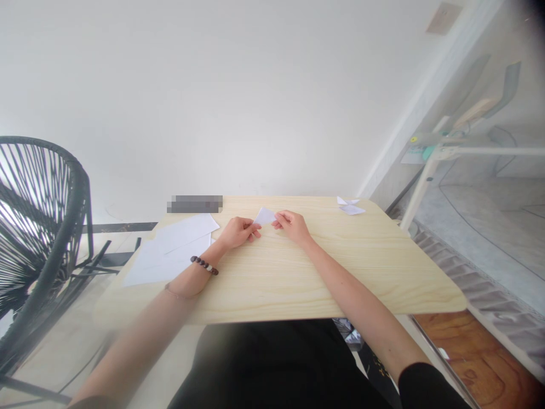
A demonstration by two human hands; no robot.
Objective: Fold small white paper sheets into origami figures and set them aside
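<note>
Paper [264, 216] is bridging my left grip [239, 232] and right grip [293, 226] over the desk [272, 278], both pinching its sides, presumably steadying it.

My feed shows a plain white wall [272, 102] in soft light, a beige plate [444, 18] high at right. I see a dark corded chair [73, 210] left of the pale wood-grain surface [272, 284], a white frame [420, 190] to its right.
</note>
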